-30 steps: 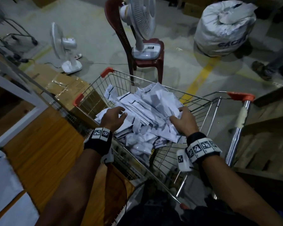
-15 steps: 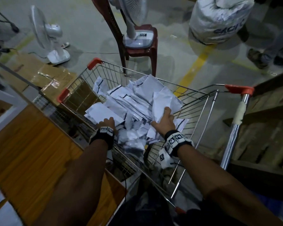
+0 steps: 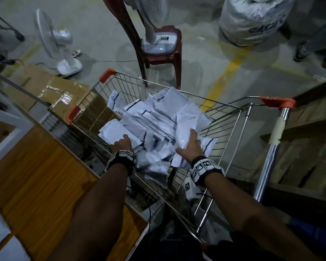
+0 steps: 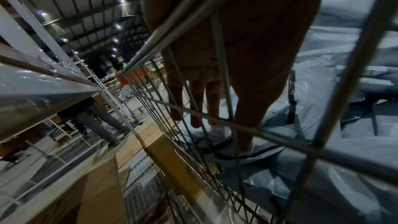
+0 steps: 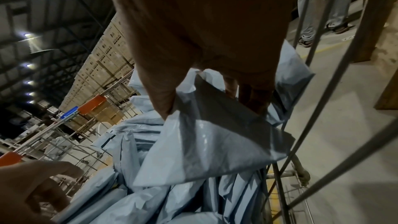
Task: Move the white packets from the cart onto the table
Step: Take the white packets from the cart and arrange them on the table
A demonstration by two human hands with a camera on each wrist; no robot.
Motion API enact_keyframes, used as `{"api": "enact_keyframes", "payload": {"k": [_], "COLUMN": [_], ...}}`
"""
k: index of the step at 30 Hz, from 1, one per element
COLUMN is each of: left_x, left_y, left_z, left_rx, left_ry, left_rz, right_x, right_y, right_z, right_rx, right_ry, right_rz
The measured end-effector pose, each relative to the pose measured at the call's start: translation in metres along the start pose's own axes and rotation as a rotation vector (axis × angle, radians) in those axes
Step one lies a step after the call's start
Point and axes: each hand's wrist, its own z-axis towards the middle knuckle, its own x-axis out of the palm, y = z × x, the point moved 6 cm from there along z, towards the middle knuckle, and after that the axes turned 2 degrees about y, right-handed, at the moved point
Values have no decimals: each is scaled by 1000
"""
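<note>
A wire cart holds a loose heap of white packets with dark edge strips. My left hand is at the pile's near left. Its fingers and thumb curl down onto a flat white packet, and the left wrist view shows my left hand with its tips pressed into the plastic behind the cart wires. My right hand pinches another white packet that stands up at the pile's right side. In the right wrist view, thumb and fingers of this right hand clamp the packet. The wooden table lies left of the cart.
Beyond the cart stand a red chair carrying a fan, a floor fan and a big white sack. Cardboard boxes lie at the cart's left. A person's feet are far right, wooden shelving near right.
Both hands drew back toward the cart's near end. My right hand took hold of a packet and raised it upright. My left hand settled on the near-left packet.
</note>
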Motion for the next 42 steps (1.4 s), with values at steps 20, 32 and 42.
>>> {"api": "enact_keyframes", "payload": {"k": [20,32,42], "left_x": [-144,-146,-37], "left_y": [-8,-33,-48], "left_z": [-88,12,25], "left_rx": [326,377,-16], "left_ry": [-652,-249,100], "left_rz": [-630,-669,-626], "right_x": [9,8,13], "right_y": [-3,-3,-3], "right_z": [6,7,9], "right_rx": [-11,-15,4], "right_ry": [-1,-9,-10], "right_rz": [74,55,16]}}
